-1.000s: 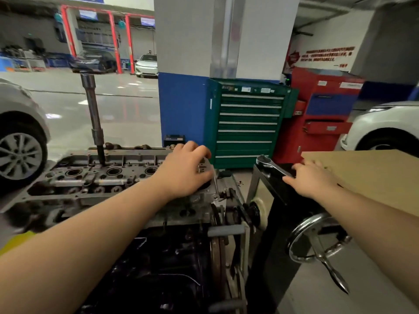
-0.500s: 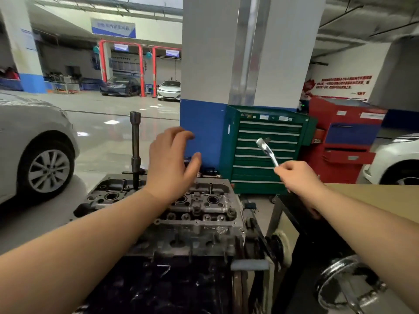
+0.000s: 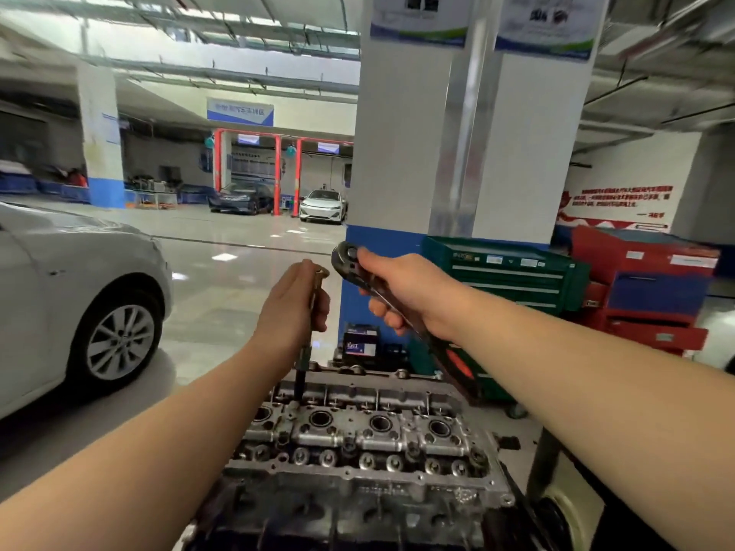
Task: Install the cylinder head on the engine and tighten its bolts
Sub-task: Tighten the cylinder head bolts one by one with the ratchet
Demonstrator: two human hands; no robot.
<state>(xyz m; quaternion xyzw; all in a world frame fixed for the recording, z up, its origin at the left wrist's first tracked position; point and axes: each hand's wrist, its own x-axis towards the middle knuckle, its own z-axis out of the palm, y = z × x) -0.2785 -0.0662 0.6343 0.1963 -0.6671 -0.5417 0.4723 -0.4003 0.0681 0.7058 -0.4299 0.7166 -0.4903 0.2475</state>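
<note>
Both hands have risen since half a second ago: the left hand (image 3: 292, 308), then spread open above the engine, now curls its fingers around the upper end of the long dark steel extension bar (image 3: 306, 344), and the right hand (image 3: 401, 292) has carried the chrome ratchet wrench (image 3: 378, 288) leftward until its round head (image 3: 347, 254) sits just beside the bar's top. The right hand grips the wrench by its shaft, and the dark handle with a red patch (image 3: 457, 361) trails down and to the right, so the tool's long axis slants from upper left to lower right. The extension bar stands nearly upright, its lower tip down in the grey cast-aluminium cylinder head (image 3: 358, 435) near the far left corner. That head lies flat on the dark engine block (image 3: 318, 522), its long axis running left to right, four round wells in a row facing up. Behind it stand a green steel drawer tool cabinet (image 3: 505, 272) and a red tool cabinet (image 3: 652, 288), drawers closed, contents hidden. A silver car (image 3: 71, 296) is parked at left.
</note>
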